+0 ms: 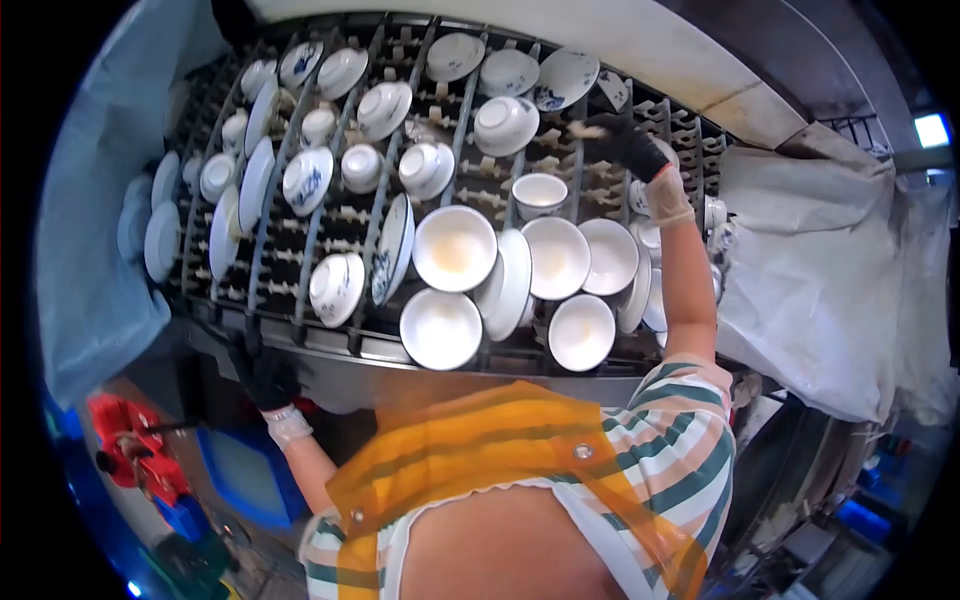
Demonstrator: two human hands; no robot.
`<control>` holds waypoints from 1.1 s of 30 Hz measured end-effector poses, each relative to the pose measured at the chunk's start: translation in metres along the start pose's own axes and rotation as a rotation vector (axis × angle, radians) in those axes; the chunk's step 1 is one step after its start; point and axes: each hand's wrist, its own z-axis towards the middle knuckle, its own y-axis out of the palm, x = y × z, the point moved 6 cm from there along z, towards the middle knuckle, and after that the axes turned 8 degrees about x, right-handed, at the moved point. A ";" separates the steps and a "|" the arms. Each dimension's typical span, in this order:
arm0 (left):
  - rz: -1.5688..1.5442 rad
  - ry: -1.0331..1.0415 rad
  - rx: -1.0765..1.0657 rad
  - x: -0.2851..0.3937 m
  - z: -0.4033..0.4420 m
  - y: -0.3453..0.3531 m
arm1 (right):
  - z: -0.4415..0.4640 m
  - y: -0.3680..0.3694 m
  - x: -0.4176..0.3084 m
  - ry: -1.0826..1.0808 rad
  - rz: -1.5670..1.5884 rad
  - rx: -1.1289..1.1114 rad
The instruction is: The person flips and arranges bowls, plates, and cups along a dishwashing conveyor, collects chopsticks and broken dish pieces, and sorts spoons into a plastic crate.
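Note:
My left hand [265,372], in a black glove, is at the front rail [345,345] of a dish conveyor. Its fingers look stretched out, with nothing seen in them. My right hand [630,147], also black-gloved, reaches over the back right of the conveyor, near a patterned bowl [567,80]. Its fingers are dark and blurred, so their grip is unclear. A small upright bowl [540,192] stands left of my right forearm. White bowls [455,248] with yellowish residue face me at the front, and a white plate [506,283] leans between them.
Rows of pegs [487,178] hold several tilted bowls and upright plates [257,185]. Plastic curtains hang at the left [95,230] and right [800,270]. A metal wall [690,60] runs along the back. Below left are a blue bin [250,475] and red items [135,450].

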 end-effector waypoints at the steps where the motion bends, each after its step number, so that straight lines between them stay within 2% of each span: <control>1: 0.085 0.033 0.103 -0.002 -0.001 -0.001 | -0.025 0.046 -0.054 -0.210 -0.624 -0.238; 2: 0.152 0.083 0.121 -0.003 -0.002 -0.004 | -0.033 0.073 -0.066 -0.240 -0.591 -0.266; 3: 0.004 -0.014 -0.056 -0.006 -0.003 0.009 | -0.047 0.090 -0.067 -0.340 -0.539 -0.254; 5: 0.273 0.165 0.035 -0.003 -0.010 0.006 | -0.051 0.114 -0.074 -0.204 -1.078 -0.317; 7: 0.105 0.077 0.213 -0.008 -0.008 -0.012 | -0.034 0.098 -0.062 -0.451 -0.940 -0.280; 8: -0.131 -0.015 0.212 -0.012 -0.007 -0.014 | -0.023 0.087 -0.062 -0.238 -0.872 -0.278; 9: 0.389 0.181 0.174 -0.006 -0.014 0.005 | -0.014 0.077 -0.062 -0.028 -0.803 -0.270; 11: 0.367 0.138 0.203 -0.007 -0.020 0.021 | 0.020 0.012 0.013 -0.036 -0.878 0.046; 12: 0.360 0.149 0.209 -0.005 -0.019 0.018 | 0.002 0.018 -0.031 -0.040 -0.994 0.134; 13: -0.002 -0.013 0.222 -0.011 -0.016 0.012 | -0.013 0.032 -0.062 -0.030 -0.763 0.173; 14: -0.365 -0.176 0.226 -0.020 -0.017 0.010 | -0.016 0.048 -0.059 -0.517 -0.927 -0.102; 15: -0.374 -0.169 0.231 -0.022 -0.019 0.011 | -0.037 0.059 -0.045 -1.002 -1.049 -0.389; 17: -0.130 -0.082 0.223 -0.022 -0.019 0.015 | -0.071 0.088 -0.053 0.494 -0.643 -0.348; 18: -0.144 -0.066 0.094 -0.026 -0.016 0.018 | -0.076 0.096 -0.041 -0.051 -1.053 -0.343; 19: -0.152 -0.079 0.092 -0.029 -0.016 0.019 | -0.084 0.102 -0.039 -0.133 -1.028 -0.268; 21: -0.195 -0.127 -0.089 -0.026 -0.021 0.034 | -0.089 0.095 -0.054 -0.184 -1.001 -0.183; 23: -0.198 -0.113 -0.012 -0.027 -0.027 0.039 | -0.100 0.068 -0.083 -0.259 -1.060 0.288; 24: -0.117 -0.081 0.145 -0.029 -0.030 0.039 | -0.105 0.054 -0.095 -0.239 -1.019 0.465; 25: -0.035 -0.052 0.301 -0.029 -0.031 0.034 | -0.106 0.057 -0.113 -0.452 -1.244 0.537; 26: -0.130 -0.074 0.126 -0.034 -0.022 0.022 | -0.108 0.058 -0.113 -0.543 -1.081 0.541; 27: -0.131 -0.077 0.128 -0.034 -0.021 0.017 | -0.113 0.058 -0.114 -0.626 -0.917 0.544; 29: -0.259 -0.170 -0.212 -0.038 -0.021 0.034 | -0.123 0.097 -0.109 -0.949 -1.214 0.220; 30: -0.326 -0.225 -0.282 -0.038 -0.022 0.041 | -0.112 0.106 -0.100 -0.329 -0.871 0.150; 31: -0.327 -0.228 -0.282 -0.039 -0.027 0.045 | -0.113 0.121 -0.080 -0.014 -0.383 0.102; 33: -0.204 -0.180 -0.013 -0.042 -0.032 0.040 | -0.113 0.157 -0.068 0.260 -0.331 0.055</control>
